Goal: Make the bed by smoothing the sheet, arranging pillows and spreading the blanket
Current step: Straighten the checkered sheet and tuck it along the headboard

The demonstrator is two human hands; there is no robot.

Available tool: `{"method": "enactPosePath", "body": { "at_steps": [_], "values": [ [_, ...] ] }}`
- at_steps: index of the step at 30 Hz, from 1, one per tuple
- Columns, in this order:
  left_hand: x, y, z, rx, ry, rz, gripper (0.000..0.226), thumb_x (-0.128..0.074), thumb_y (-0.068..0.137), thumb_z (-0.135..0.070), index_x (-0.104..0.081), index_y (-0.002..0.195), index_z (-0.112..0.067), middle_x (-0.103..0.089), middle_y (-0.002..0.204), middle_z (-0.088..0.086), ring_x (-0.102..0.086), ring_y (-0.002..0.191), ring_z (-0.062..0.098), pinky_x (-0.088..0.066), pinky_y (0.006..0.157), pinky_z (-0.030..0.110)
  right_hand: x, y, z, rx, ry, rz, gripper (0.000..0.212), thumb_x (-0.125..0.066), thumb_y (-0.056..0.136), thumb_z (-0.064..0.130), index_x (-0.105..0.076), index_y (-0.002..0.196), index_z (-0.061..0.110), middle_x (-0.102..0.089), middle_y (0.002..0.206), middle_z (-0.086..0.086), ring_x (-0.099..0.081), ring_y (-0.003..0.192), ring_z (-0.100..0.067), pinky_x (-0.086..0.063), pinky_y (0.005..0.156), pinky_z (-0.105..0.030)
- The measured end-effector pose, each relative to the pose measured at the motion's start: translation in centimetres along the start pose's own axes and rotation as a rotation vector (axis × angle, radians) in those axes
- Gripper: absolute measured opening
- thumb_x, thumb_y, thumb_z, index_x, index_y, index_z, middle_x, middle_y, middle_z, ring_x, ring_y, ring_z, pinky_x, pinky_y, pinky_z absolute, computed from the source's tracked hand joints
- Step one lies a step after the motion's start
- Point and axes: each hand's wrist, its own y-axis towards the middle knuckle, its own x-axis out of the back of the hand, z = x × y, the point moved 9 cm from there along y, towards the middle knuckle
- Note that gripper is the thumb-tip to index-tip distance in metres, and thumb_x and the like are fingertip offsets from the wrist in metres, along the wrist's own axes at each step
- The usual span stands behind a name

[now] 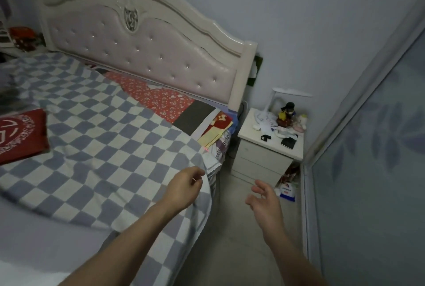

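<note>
A blue-and-white checked sheet (110,129) covers most of the bed and hangs over the near right side. Its top right corner is pulled back, baring a red flowered underlay (161,99) and a dark patch near the headboard (142,39). My left hand (184,190) pinches the sheet's edge at the bed's right side. My right hand (264,203) hovers over the floor beside the bed, fingers apart and holding nothing. A red embroidered pillow (20,136) lies on the left of the bed. A plain pale blanket (46,235) lies across the near left part.
A white nightstand (264,154) stands right of the bed, carrying a desk lamp (289,94), small dolls and a phone (288,142). A sliding glass door (372,170) closes the narrow aisle on the right. A packet (286,191) lies on the floor.
</note>
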Motion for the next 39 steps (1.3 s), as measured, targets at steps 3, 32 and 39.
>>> {"method": "enactPosePath", "body": {
  "at_steps": [3,32,39],
  "values": [
    [-1.4,6.5,-0.3,0.01,0.005,0.047,0.027,-0.045,0.095,-0.014,-0.057,0.119,-0.014,-0.059,0.116,0.003,-0.052,0.093,0.01,-0.046,0.084,0.023,-0.7,6.0,1.2,-0.01,-0.044,0.02,0.048,-0.055,0.086,0.001,-0.048,0.13,0.021,-0.054,0.121,0.002,-0.055,0.097,-0.015,-0.044,0.07,-0.022],
    [-13.3,33.6,14.0,0.561,0.097,0.096,0.029,-0.043,0.096,-0.015,-0.056,0.122,-0.016,-0.058,0.122,0.002,-0.05,0.092,0.006,-0.039,0.081,0.014,-20.4,38.2,-15.6,-0.664,-0.23,0.588,0.032,-0.054,0.087,-0.002,-0.048,0.116,0.007,-0.056,0.108,-0.012,-0.053,0.083,-0.021,-0.043,0.048,-0.014],
    [-14.8,33.1,15.1,0.631,-0.01,0.126,0.06,-0.052,0.092,-0.037,-0.027,0.143,-0.02,-0.032,0.145,0.007,-0.044,0.124,0.023,-0.037,0.09,0.024,-24.0,35.5,-13.4,-0.462,-0.199,0.854,0.028,-0.055,0.084,-0.004,-0.068,0.102,0.013,-0.067,0.079,0.006,-0.06,0.073,-0.012,-0.05,0.059,-0.015]
  ]
}}
